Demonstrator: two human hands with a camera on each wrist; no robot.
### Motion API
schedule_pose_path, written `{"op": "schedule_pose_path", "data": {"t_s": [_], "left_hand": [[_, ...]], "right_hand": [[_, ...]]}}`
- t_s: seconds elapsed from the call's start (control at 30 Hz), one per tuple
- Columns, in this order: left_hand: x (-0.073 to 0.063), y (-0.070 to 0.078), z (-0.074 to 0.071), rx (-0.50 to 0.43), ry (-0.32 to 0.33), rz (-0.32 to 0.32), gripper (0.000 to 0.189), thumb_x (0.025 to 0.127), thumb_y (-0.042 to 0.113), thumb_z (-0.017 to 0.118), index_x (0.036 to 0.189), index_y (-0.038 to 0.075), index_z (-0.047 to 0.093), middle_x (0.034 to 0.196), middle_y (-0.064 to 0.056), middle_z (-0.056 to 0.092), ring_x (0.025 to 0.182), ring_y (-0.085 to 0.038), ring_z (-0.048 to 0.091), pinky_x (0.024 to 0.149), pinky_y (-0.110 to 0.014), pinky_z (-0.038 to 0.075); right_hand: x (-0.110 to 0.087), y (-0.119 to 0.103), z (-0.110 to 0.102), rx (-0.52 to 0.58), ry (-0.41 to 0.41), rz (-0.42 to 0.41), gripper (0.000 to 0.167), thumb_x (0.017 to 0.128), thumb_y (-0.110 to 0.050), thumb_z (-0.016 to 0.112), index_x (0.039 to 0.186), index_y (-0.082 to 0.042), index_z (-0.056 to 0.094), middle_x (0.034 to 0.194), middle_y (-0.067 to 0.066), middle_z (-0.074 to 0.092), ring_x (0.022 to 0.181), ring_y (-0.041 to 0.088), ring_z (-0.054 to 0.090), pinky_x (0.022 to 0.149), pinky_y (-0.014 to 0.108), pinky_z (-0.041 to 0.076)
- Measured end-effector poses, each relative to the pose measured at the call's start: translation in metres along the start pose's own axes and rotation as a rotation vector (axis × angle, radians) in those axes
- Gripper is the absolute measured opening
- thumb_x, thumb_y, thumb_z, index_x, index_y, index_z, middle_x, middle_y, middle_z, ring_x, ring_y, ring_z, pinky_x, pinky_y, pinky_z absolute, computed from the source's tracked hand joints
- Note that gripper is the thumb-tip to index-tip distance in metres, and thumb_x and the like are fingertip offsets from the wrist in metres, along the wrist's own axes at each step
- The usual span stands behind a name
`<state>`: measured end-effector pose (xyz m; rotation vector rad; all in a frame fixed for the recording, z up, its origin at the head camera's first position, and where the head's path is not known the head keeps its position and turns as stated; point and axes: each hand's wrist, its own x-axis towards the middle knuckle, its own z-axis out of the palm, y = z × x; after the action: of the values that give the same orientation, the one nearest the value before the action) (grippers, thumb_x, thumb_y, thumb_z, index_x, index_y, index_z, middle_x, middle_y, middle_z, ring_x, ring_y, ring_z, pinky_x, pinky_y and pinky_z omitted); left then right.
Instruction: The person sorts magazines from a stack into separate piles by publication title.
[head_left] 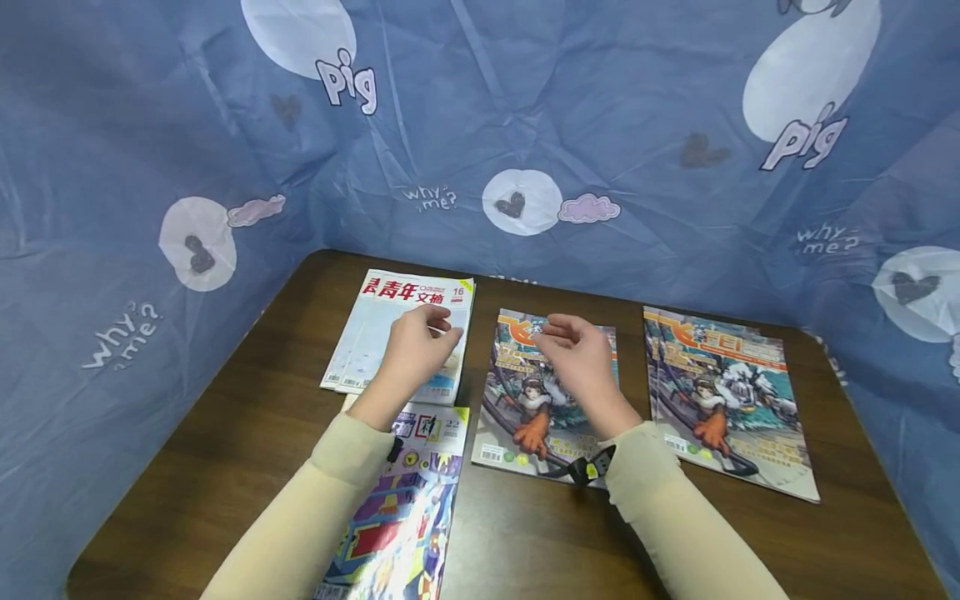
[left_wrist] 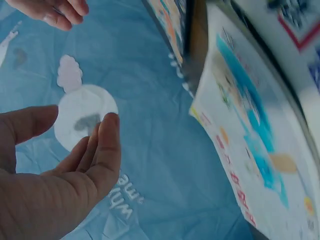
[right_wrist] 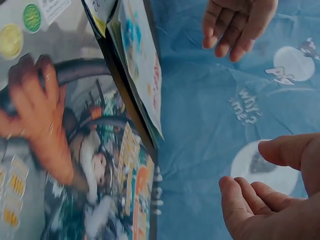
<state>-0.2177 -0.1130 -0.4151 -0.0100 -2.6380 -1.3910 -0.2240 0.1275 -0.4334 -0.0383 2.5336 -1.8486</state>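
Note:
My left hand (head_left: 422, 346) hovers over a stack of white magazines (head_left: 348, 333) with red lettering. Its fingers bend loosely, with a gap to the thumb and nothing between them. To the right, my right hand (head_left: 579, 354) is above a comic-style magazine (head_left: 510, 408) showing a figure with an orange glove, and hides part of its cover. The right wrist view shows that hand's thumb and fingers (right_wrist: 240, 202) apart, holding nothing. A colourful purple magazine (head_left: 405, 517) lies nearer me, partly under my left forearm.
At the right lies a stack of magazines (head_left: 735, 400) with the same orange-glove cover, slightly fanned. All rest on a dark wooden table (head_left: 225, 467). A blue printed cloth (head_left: 420, 133) hangs behind and at both sides.

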Motion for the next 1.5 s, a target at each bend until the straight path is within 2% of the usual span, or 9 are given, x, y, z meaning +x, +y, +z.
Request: {"op": "schedule_pose_path", "data": {"t_s": [0.3,0.47,0.57,0.77,0.87,1.1,1.3,1.5], "left_hand": [[-0.020,0.005,0.012,-0.115,-0.005,-0.020,0.034,0.092,0.010,0.073,0.121,-0.005,0.066,0.108,-0.018,0.070,0.096,-0.032,0.069,0.082,-0.042,0.057],[-0.027,0.008,0.016,-0.143,-0.013,-0.028,0.036,0.090,0.009,0.074,0.122,-0.006,0.066,0.111,-0.019,0.070,0.097,-0.033,0.069,0.083,-0.042,0.057],[-0.031,0.009,0.018,-0.163,-0.018,-0.032,0.035,0.090,0.008,0.074,0.121,-0.007,0.066,0.112,-0.018,0.069,0.098,-0.034,0.069,0.084,-0.041,0.057],[-0.037,0.008,0.027,-0.189,-0.036,-0.033,0.038,0.090,0.006,0.074,0.123,-0.008,0.065,0.112,-0.019,0.069,0.097,-0.033,0.069,0.083,-0.039,0.058],[-0.038,0.010,0.032,-0.195,-0.054,-0.038,0.040,0.089,0.005,0.075,0.125,-0.009,0.063,0.114,-0.021,0.068,0.096,-0.032,0.069,0.081,-0.038,0.058],[-0.038,0.011,0.040,-0.145,-0.084,-0.076,0.041,0.090,0.005,0.074,0.128,-0.008,0.061,0.119,-0.023,0.065,0.098,-0.029,0.068,0.079,-0.036,0.059],[-0.035,0.010,0.045,-0.073,-0.118,-0.099,0.045,0.090,0.006,0.075,0.129,-0.010,0.060,0.120,-0.024,0.065,0.103,-0.035,0.066,0.086,-0.042,0.056],[-0.030,0.004,0.051,0.021,-0.174,-0.097,0.047,0.088,0.007,0.074,0.129,-0.011,0.059,0.121,-0.026,0.064,0.108,-0.039,0.064,0.092,-0.047,0.053]], "right_hand": [[-0.024,0.015,-0.031,-0.006,0.088,-0.046,0.047,0.097,-0.022,0.073,0.137,-0.004,0.059,0.129,0.013,0.063,0.116,0.024,0.062,0.094,0.041,0.053],[-0.033,0.027,-0.049,-0.036,0.165,-0.025,0.046,0.096,-0.022,0.073,0.136,-0.003,0.060,0.127,0.013,0.065,0.115,0.024,0.063,0.095,0.041,0.052],[-0.038,0.034,-0.058,-0.049,0.186,-0.004,0.048,0.096,-0.024,0.074,0.136,-0.003,0.060,0.128,0.013,0.065,0.116,0.024,0.063,0.094,0.036,0.052],[-0.047,0.041,-0.071,-0.039,0.198,0.010,0.046,0.096,-0.018,0.073,0.137,0.000,0.060,0.130,0.017,0.064,0.116,0.026,0.063,0.087,0.020,0.051],[-0.049,0.045,-0.075,-0.037,0.203,0.017,0.047,0.096,-0.016,0.073,0.137,0.001,0.059,0.131,0.018,0.063,0.116,0.028,0.063,0.085,0.016,0.050],[-0.052,0.052,-0.079,-0.076,0.215,0.061,0.052,0.096,-0.020,0.073,0.140,0.001,0.057,0.132,0.017,0.062,0.118,0.028,0.062,0.083,0.016,0.051],[-0.052,0.057,-0.081,-0.089,0.230,0.084,0.050,0.095,-0.016,0.073,0.138,0.003,0.057,0.131,0.018,0.063,0.117,0.029,0.063,0.083,0.016,0.051],[-0.049,0.062,-0.080,-0.133,0.215,0.158,0.055,0.095,-0.019,0.073,0.141,0.004,0.054,0.134,0.020,0.061,0.120,0.032,0.061,0.095,0.036,0.053]]}}
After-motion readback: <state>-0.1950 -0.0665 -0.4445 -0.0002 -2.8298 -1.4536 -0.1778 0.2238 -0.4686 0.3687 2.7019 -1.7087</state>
